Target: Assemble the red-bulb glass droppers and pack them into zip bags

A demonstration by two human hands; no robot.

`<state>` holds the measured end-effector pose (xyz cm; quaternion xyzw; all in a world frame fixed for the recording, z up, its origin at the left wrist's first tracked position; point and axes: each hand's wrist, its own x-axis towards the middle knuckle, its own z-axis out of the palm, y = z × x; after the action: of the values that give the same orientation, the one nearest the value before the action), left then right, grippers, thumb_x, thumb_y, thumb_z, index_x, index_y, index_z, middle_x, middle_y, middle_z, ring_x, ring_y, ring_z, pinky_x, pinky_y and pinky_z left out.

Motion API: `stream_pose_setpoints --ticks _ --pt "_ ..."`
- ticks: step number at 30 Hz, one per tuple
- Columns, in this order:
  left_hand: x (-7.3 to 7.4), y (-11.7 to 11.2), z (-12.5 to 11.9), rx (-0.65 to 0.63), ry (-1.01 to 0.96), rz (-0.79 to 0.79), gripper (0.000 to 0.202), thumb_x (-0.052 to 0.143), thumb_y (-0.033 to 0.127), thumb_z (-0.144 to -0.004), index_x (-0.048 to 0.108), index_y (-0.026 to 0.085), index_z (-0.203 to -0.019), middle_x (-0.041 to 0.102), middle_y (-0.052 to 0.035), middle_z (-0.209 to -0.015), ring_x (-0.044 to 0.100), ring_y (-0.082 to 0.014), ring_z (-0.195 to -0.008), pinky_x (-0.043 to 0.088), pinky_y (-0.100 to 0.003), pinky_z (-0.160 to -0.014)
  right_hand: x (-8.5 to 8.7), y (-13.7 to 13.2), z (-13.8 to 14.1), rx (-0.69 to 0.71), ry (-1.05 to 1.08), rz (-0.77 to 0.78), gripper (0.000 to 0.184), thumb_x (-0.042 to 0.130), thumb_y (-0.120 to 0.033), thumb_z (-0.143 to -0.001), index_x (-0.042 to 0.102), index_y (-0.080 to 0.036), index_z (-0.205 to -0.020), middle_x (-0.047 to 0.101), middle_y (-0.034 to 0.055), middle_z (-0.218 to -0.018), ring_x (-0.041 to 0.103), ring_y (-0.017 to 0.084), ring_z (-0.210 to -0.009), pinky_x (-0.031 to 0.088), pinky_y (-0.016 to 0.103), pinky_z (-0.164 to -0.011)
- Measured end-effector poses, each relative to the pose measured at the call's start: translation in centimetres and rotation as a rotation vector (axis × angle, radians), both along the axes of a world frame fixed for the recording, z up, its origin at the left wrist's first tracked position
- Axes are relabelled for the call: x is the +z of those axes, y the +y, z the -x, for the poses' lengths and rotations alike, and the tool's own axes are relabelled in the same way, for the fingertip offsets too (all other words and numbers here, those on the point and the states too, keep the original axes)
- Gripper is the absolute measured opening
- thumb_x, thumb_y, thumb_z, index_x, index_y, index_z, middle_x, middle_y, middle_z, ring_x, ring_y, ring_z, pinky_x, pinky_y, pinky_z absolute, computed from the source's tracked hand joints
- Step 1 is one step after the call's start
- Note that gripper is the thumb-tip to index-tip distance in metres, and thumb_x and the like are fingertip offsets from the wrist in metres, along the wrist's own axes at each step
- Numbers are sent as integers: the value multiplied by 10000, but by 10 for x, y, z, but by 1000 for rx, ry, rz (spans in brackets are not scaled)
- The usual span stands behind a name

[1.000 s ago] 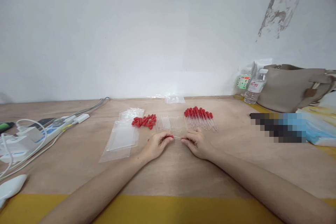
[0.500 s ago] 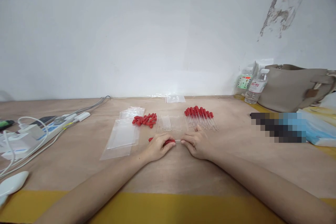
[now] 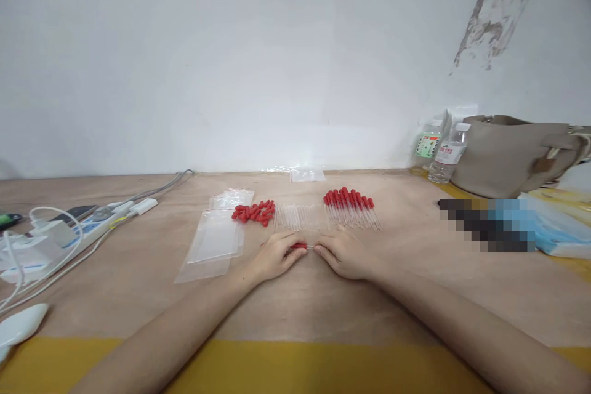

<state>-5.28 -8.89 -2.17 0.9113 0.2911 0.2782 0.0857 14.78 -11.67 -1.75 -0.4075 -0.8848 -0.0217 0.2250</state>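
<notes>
My left hand (image 3: 279, 256) is closed around a red rubber bulb (image 3: 298, 245), most of it hidden by the fingers. Facing it, my right hand (image 3: 339, 252) pinches a thin clear tube (image 3: 311, 247), whose end meets the bulb between the two hands. Just beyond my left hand lies a pile of loose red bulbs (image 3: 253, 213). Several clear tubes (image 3: 295, 216) lie side by side in the middle. Past my right hand are droppers (image 3: 351, 206), red bulbs fitted on clear tubes, laid in a fan.
Clear plastic bags (image 3: 213, 240) lie left of the bulbs. A power strip (image 3: 92, 228) with white plugs and cables fills the left side. Two bottles (image 3: 446, 157) and a grey handbag (image 3: 508, 157) stand at the back right, near a blue package (image 3: 558, 228).
My right hand has moved slightly left, toward my left hand, so less of the tube shows between them. Its raised finger has lowered. The view has shifted a little.
</notes>
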Motion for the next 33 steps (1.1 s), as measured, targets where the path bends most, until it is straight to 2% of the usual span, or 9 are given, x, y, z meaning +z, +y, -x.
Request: stream_pose_setpoints --ticks 4,9,13,19,25,33 --pt "11 7 20 116 10 -64 266 525 326 -778 515 189 -1005 543 -65 -973 521 -189 -881 421 -295 -764 6 11 -22 -131 133 155 247 414 -270 -815 610 -189 -687 624 27 -675 528 141 -614 331 248 -562" --pt "14 21 45 260 177 -29 153 528 329 -759 520 187 -813 529 -46 -854 535 -188 -775 428 -292 -671 10 45 -43 -361 349 429 287 440 -336 -772 610 -174 -608 616 20 -578 548 129 -543 361 220 -500" --pt "12 24 49 278 218 5 133 500 315 -772 511 185 -743 522 -37 -793 527 -182 -751 414 -286 -655 12 70 -26 -624 257 335 263 482 -338 -726 596 -179 -551 617 37 -589 569 149 -577 369 226 -501" --pt "8 25 45 286 202 19 147 455 283 -789 497 174 -700 513 -32 -747 504 -171 -706 389 -279 -636 6 98 10 -781 204 294 250 461 -350 -741 635 -172 -756 641 104 -827 594 241 -787 413 289 -587" --pt "-2 31 43 302 131 23 136 454 268 -791 479 174 -696 520 -23 -728 497 -165 -683 375 -274 -619 3 99 17 -839 123 285 348 407 -383 -789 612 -131 -913 627 150 -890 589 269 -841 427 341 -656" --pt "-5 30 40 288 28 16 89 458 263 -797 454 181 -761 541 -12 -752 507 -169 -702 375 -278 -630 11 82 13 -847 45 298 289 440 -303 -784 627 -118 -903 623 177 -926 591 262 -856 416 343 -686"
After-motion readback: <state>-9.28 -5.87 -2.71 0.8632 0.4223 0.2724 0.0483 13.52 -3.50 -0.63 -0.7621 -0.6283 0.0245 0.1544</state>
